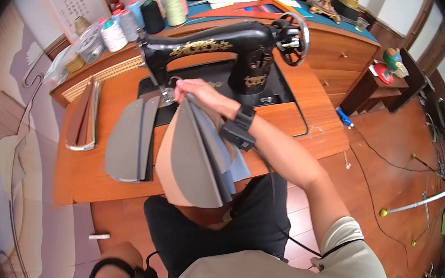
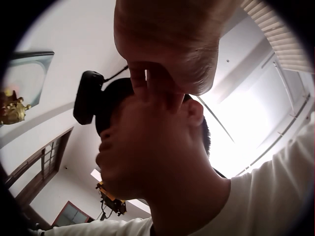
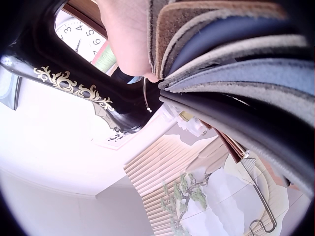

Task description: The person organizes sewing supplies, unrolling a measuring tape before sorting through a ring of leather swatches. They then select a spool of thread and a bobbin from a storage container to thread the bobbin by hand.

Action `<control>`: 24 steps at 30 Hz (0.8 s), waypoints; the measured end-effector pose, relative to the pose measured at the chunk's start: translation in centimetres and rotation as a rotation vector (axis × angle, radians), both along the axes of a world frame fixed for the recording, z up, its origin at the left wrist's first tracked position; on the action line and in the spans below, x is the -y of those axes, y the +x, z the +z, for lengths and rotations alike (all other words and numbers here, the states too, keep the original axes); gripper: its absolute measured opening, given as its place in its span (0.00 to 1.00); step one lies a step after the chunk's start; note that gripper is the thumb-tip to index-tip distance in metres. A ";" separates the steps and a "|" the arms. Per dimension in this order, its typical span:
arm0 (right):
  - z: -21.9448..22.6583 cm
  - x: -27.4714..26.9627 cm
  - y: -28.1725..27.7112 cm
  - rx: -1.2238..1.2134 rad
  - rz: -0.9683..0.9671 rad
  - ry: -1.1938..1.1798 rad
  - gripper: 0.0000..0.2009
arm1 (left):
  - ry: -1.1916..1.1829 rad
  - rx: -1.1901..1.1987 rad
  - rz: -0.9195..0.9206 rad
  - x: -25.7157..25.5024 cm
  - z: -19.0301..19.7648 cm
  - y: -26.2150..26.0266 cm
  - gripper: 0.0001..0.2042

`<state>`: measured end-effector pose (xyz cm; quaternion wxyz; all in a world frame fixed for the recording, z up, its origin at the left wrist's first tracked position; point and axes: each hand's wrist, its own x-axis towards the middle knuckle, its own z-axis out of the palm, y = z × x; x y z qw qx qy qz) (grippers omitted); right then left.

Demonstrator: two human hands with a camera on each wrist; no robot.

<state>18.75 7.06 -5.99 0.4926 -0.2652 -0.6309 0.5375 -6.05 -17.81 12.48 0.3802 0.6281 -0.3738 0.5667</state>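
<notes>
The right hand (image 1: 197, 93) was grasping the narrow end of a fanned stack (image 1: 182, 153), fingers and thumb pinched together at its tip. Its arm reached in from the person's right, elbow bent, with the wrist band (image 1: 244, 117) and wrist camera (image 1: 237, 135) just behind the hand. From the grip, the stack's grey, tan and blue layers spread toward the person, and their wide ends hung past the front edge of the table (image 1: 282, 140), over the lap.

Just beyond the fingers stood the needle end of the black sewing machine (image 1: 211, 47), close enough to bound the hand on that side. Its arm passed beyond the hand, and its upright column rose to the hand's right; the handwheel (image 1: 294, 40) was farther off that way. Toward the person, the fan had room over the edge.

Left of the hand, the grey stack (image 1: 126, 142) lay near the fan, a narrow strip of tabletop showing between their lower parts. Farther left, the brown stack (image 1: 85, 118) lay well apart from the hand. Thread spools (image 1: 153, 16) stood beyond the machine.

The left hand (image 1: 124, 251) was raised, away from the table and close to the person's head (image 2: 147, 142); whether its fingers were curled or straight could not be told.
</notes>
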 end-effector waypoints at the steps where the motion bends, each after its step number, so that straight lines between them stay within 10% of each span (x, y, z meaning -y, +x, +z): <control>1: -0.1 -0.1 0.1 0.013 0.000 -0.052 0.20 | 0.032 -0.205 0.272 -2.3 -1.6 -2.9 0.06; 3: -0.2 -0.2 0.3 0.015 0.007 -0.071 0.20 | 0.097 -0.603 0.821 -5.6 -3.2 -7.6 0.03; 4: -0.3 -0.3 0.3 0.013 0.014 -0.081 0.20 | -0.051 -0.452 1.278 -5.4 -2.5 1.5 0.06; 5: 0.1 0.2 0.3 0.025 0.000 -0.097 0.20 | -0.430 -0.729 0.746 -8.7 -2.8 1.8 0.09; 6: 0.7 0.6 0.2 0.040 -0.016 -0.112 0.20 | -0.668 -0.882 0.704 -10.4 -3.7 3.1 0.06; 10: 0.7 0.6 0.2 0.026 -0.023 -0.109 0.21 | -0.401 -1.146 1.198 -16.5 -12.5 3.7 0.17; 14: 1.0 0.8 0.3 0.048 -0.019 -0.086 0.21 | -0.544 -1.386 1.132 -16.7 -13.7 4.4 0.21; 24: 1.0 0.7 0.3 0.038 0.001 -0.136 0.22 | -0.446 -1.147 1.296 -16.5 -13.6 5.0 0.17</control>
